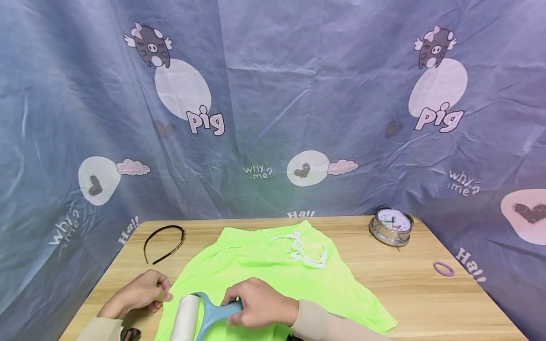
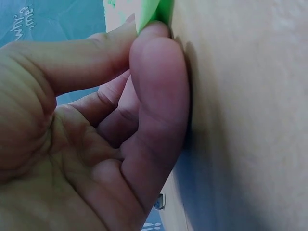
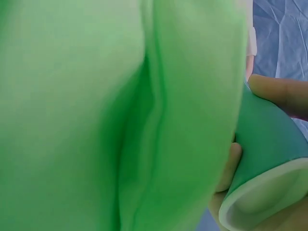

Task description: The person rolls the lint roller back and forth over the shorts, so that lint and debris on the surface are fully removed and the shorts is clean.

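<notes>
Neon-green shorts (image 1: pixel 264 265) with a white drawstring (image 1: pixel 304 253) lie spread on the wooden table. My right hand (image 1: pixel 262 303) grips the blue handle of a lint roller (image 1: pixel 209 312), whose white roll rests over the left part of the shorts. At the left edge of the shorts, my left hand (image 1: pixel 142 291) pinches the cloth between thumb and fingertips. The left wrist view shows a bit of the green cloth (image 2: pixel 147 13) at those fingertips. Green cloth fills most of the right wrist view, beside the roller's handle (image 3: pixel 267 132).
A black headband (image 1: pixel 164 244) lies at the table's back left. Toward the back right stands a round metal alarm clock (image 1: pixel 391 226), with a purple ring (image 1: pixel 443 269) nearer the right edge. A printed blue curtain (image 1: pixel 273 118) hangs behind the table (image 1: pixel 426 303).
</notes>
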A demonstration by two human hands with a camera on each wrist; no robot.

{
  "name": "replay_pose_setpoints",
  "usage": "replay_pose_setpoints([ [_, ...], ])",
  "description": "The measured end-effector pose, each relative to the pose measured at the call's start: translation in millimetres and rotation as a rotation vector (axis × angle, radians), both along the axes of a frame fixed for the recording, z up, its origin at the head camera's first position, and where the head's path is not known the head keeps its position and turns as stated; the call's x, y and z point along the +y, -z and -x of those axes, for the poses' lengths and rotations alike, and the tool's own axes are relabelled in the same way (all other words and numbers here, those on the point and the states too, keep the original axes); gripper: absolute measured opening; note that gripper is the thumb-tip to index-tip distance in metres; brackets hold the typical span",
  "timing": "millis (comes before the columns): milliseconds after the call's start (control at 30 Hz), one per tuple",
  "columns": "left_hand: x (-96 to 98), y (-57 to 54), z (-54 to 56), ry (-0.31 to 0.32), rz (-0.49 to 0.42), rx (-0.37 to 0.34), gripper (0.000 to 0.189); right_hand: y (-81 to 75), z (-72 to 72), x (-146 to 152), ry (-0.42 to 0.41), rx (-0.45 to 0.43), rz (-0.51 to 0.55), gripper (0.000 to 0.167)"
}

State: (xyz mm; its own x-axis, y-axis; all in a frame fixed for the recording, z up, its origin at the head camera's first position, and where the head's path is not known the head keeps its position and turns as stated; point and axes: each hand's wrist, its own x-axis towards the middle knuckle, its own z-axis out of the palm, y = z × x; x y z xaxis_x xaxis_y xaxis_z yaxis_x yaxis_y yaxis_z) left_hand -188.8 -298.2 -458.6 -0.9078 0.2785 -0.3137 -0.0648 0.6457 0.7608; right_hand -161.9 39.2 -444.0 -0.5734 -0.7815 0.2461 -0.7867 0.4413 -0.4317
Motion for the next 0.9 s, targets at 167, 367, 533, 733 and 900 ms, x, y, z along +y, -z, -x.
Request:
replay_pose_setpoints([
  [167, 1.3, 0.4, 0.3, -0.007, 0.005, 0.003, 0.015, 0.0, -3.0, 6.8, -0.007, 0.094, -0.002, 0.019],
  [367, 1.9, 0.4, 0.7, -0.007, 0.005, 0.006, 0.016, -1.3, -5.2, 18.0, -0.009, 0.1, 0.008, 0.02],
  [533, 1.1, 0.3, -0.9, -0.013, 0.013, 0.01, 0.016, -3.8, -6.1, 28.9, -0.028, 0.06, 0.01, 0.02],
  [733, 0.7, 1.0, -1.1, -0.008, 0.004, 0.005, 0.016, -6.7, -9.0, 43.4, -0.025, 0.052, 0.011, 0.021],
  [900, -0.9, -0.9, 0.0, 0.005, 0.001, -0.008, 0.017, -6.0, -11.5, 54.1, -0.007, 0.043, 0.025, 0.021],
])
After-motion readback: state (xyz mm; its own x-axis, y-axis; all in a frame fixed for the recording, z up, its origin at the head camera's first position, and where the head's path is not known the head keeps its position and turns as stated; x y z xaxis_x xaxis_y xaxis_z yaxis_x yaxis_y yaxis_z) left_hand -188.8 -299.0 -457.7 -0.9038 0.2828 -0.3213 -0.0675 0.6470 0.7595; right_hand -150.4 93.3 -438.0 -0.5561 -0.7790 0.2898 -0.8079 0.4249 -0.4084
